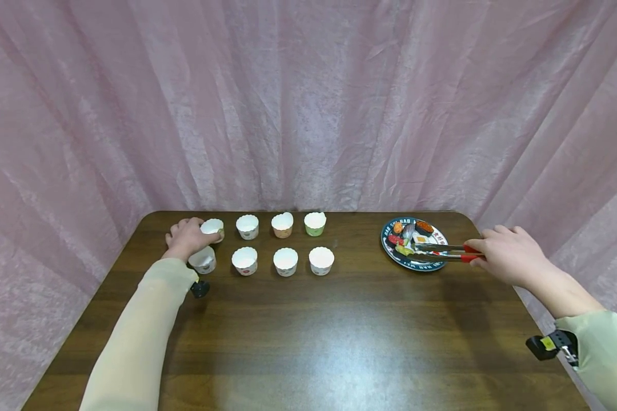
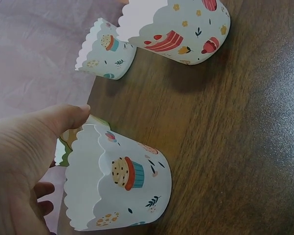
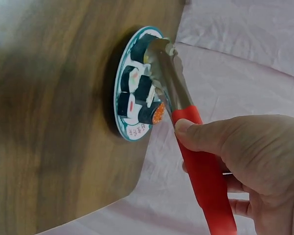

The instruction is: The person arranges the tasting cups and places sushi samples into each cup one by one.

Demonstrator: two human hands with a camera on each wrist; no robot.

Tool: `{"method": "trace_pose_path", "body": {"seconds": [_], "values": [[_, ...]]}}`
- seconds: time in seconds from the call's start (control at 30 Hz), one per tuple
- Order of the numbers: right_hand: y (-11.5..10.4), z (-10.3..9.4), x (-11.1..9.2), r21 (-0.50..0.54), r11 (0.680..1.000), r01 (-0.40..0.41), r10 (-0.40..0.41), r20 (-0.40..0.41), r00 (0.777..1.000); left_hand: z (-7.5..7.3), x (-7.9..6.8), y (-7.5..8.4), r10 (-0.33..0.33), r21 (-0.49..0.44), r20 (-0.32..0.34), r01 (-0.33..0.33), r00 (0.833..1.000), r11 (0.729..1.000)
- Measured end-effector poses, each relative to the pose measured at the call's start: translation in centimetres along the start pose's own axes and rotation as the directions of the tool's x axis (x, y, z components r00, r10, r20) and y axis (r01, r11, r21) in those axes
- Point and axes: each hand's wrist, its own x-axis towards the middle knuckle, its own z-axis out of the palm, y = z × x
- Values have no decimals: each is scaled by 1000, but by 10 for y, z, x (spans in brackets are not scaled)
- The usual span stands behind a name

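At the back left of the table, my left hand (image 1: 185,237) grips a yellow-green paper baking cup (image 1: 212,226) by its side. In the left wrist view, the thumb lies along that cup, which is mostly hidden behind a nearer white cup (image 2: 129,181) with muffin prints. My right hand (image 1: 511,254) holds metal tongs (image 1: 468,258) by their red handles. Their tips reach over a round plate (image 1: 424,266) with a dark lettered rim. On the plate lie several sushi-like pieces, including a dark roll topped with orange roe (image 3: 158,112) and a green leafy piece (image 1: 404,250).
Several more paper cups stand upright in two rows, among them a green-based cup (image 1: 315,224) at the back and a white cup (image 1: 321,261) in front. The brown wooden table (image 1: 313,337) meets a pink curtain (image 1: 308,114) behind.
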Motion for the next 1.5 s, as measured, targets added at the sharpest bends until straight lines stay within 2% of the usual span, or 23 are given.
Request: {"method": "trace_pose_path", "body": {"seconds": [0.47,0.83,1.3,1.5], "values": [[-4,1,20,-7,1000,-8,9,95,995,0,-1,4,10,-4,-3,-10,1000,1000],[-3,5,27,16,1000,-5,3,97,995,-2,-4,6,10,2,-9,-10,1000,1000],[-2,2,20,-14,1000,7,-7,32,999,-3,-1,1,8,-6,-9,-9,1000,1000],[2,-5,18,-50,998,26,-30,-76,997,-2,1,0,11,-11,-9,-11,1000,1000]]}}
